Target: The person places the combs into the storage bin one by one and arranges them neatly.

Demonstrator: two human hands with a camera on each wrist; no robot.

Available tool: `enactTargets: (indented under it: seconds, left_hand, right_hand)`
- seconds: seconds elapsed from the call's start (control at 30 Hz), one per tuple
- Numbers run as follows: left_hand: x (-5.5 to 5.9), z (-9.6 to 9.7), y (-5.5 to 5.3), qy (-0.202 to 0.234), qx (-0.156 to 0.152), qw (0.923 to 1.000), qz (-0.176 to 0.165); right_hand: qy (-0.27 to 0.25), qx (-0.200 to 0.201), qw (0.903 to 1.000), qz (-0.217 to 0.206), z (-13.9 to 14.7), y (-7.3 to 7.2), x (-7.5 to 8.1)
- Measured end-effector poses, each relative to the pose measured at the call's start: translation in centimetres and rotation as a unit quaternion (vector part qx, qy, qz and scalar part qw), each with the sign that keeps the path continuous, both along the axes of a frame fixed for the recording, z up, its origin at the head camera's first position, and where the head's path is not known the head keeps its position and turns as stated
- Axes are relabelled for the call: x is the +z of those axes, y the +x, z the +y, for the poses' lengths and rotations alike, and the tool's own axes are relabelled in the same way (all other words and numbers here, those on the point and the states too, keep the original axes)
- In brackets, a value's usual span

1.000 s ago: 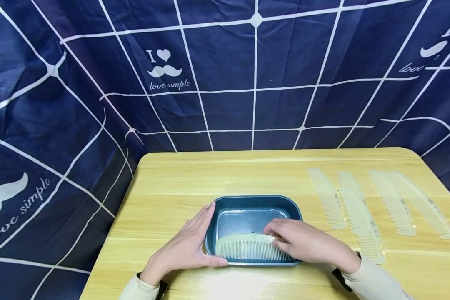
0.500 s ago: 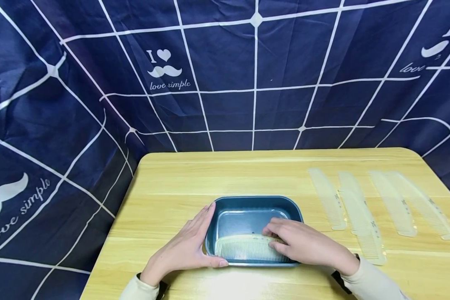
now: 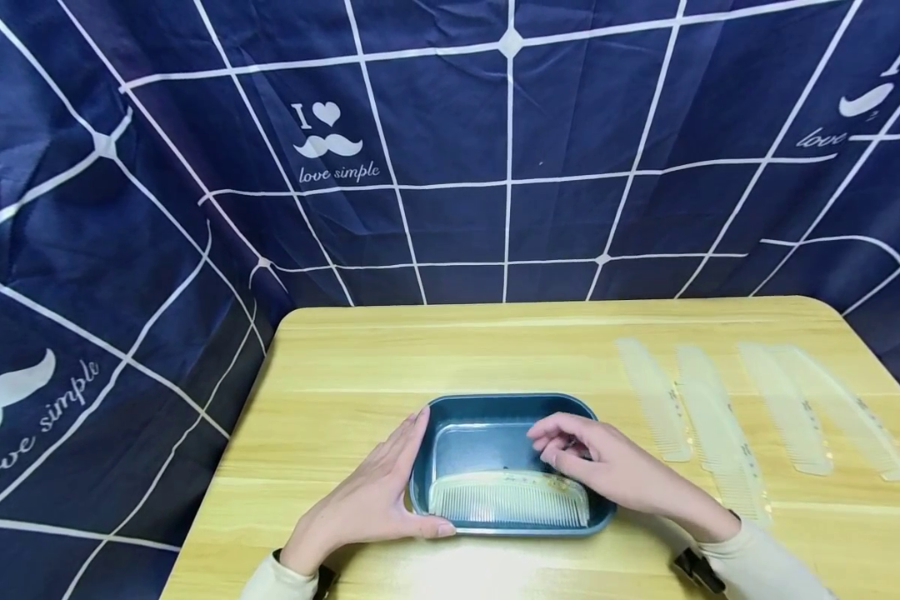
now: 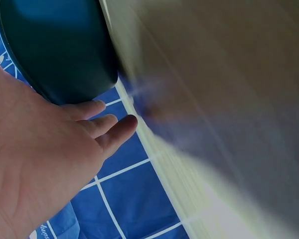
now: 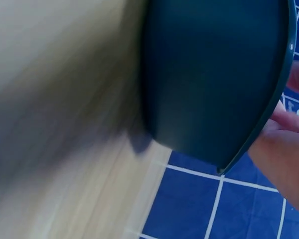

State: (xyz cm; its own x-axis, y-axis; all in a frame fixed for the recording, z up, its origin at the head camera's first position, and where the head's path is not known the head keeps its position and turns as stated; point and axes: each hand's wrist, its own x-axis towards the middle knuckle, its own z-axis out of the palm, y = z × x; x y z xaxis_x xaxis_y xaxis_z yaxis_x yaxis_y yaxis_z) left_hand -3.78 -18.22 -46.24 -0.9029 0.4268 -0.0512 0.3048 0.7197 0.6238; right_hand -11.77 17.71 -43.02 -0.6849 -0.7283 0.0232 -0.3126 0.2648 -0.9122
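Observation:
A dark teal rectangular box point(image 3: 512, 398) stands on the table. My left hand point(image 3: 378, 492) rests against its left end, straight fingers along the wall and thumb at the front rim; the left wrist view shows this hand point(image 4: 45, 149) and the outside of the box point(image 4: 60, 45). A pale translucent comb point(image 3: 510, 498) lies along the front side inside the box, its teeth toward me. Over the box's right end hovers my right hand point(image 3: 592, 458), fingers loosely bent and holding nothing. In the right wrist view the box wall point(image 5: 214, 74) covers most of that hand point(image 5: 284, 144).
On the right of the wooden table point(image 3: 345, 358) lie several more pale combs, among them one comb point(image 3: 652, 400) nearest the box and another comb point(image 3: 847, 408) at the far right, some overlapping. A dark blue cloth point(image 3: 450, 217) with white lines hangs behind the table.
My right hand has let go of the comb and risen slightly away from it. The comb stays in the box. My left hand has kept its place on the box.

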Motion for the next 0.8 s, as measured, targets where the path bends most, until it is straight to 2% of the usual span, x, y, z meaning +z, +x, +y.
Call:
enactTargets:
  seconds: [0.1, 0.3, 0.5, 0.67, 0.8]
  left_hand:
    - [0.0, 0.0, 0.0, 0.001, -0.003, 1.0, 0.001]
    - [-0.2, 0.0, -0.1, -0.003, -0.003, 1.0, 0.004]
    - [-0.1, 0.1, 0.0, -0.001, -0.004, 1.0, 0.006]
    - [0.1, 0.1, 0.0, -0.004, -0.003, 1.0, 0.009]
    - [0.0, 0.1, 0.0, -0.005, -0.004, 0.9999, 0.011]
  right_hand:
    - [-0.043, -0.015, 0.9985, -0.031, 0.4, -0.3, -0.4]
    - [-0.098, -0.029, 0.9942, -0.034, 0.9, -0.5, -0.8]
    - [-0.103, -0.093, 0.9903, -0.009, 1.4, -0.4, -0.7]
    - [-0.099, -0.151, 0.9834, 0.022, 2.3, -0.8, -0.8]
    - [-0.083, -0.179, 0.9797, 0.038, 3.4, -1.1, -0.9]
